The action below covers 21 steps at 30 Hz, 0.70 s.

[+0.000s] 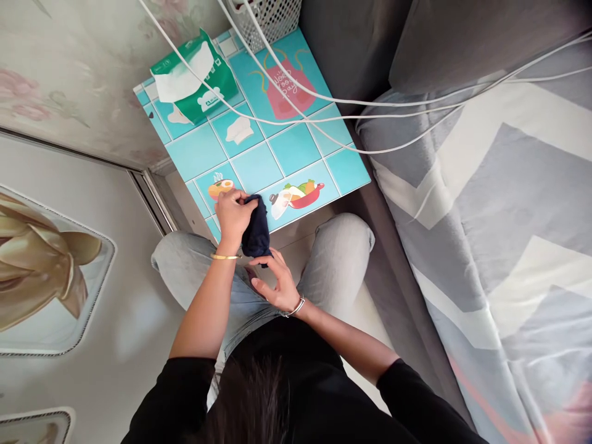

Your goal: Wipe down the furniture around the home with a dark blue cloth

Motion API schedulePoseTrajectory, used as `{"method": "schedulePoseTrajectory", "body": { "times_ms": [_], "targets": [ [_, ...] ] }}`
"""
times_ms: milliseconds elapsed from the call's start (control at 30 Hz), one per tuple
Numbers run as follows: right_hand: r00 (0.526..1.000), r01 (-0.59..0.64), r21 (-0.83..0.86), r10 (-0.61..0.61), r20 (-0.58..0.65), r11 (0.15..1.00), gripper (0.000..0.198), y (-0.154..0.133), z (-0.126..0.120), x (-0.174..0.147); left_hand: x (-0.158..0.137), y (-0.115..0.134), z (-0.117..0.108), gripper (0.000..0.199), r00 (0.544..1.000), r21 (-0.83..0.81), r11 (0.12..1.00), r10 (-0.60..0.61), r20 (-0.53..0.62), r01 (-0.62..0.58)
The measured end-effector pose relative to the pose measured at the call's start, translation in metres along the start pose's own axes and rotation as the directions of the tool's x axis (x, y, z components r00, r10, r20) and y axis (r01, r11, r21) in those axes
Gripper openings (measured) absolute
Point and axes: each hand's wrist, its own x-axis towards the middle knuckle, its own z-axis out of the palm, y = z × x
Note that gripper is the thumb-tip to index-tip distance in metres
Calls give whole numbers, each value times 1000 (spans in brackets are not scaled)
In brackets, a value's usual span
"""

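A small, crumpled piece of dark navy cloth (257,229), perhaps a sock, hangs over the near edge of a low table with a blue tile print (253,166). My left hand (234,216) pinches its upper end between thumb and fingers, above the tabletop. At the lower end, over my lap, is my right hand (278,285). Its fingers are spread, the thumb stands apart, and the fingertips reach the cloth's lower edge. Whether they press on it I cannot tell.
A green tissue pack (208,80) stands on the table's far left, a white perforated basket (271,24) at its back. White cables (342,117) hang across the view above the table. A bed with a grey zigzag cover (472,185) is on the right, a white panel (124,246) on the left.
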Motion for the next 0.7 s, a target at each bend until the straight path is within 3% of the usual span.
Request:
{"method": "schedulePoseTrajectory", "body": {
  "times_ms": [167,367,533,700],
  "targets": [
    [998,-44,11,45,-32,999,27,-4,1,3,-6,-5,-4,20,1000,7,1000,-3,-3,3],
    [999,36,-43,-35,22,998,31,2,8,-2,-6,-4,-3,21,997,26,998,64,-36,-63],
    [998,36,-35,-38,-52,999,31,-1,1,9,9,-4,-6,21,987,57,985,158,36,-160],
    [999,38,-68,-37,22,997,34,4,2,2,8,-10,-15,14,984,39,985,168,64,-171]
  ]
}}
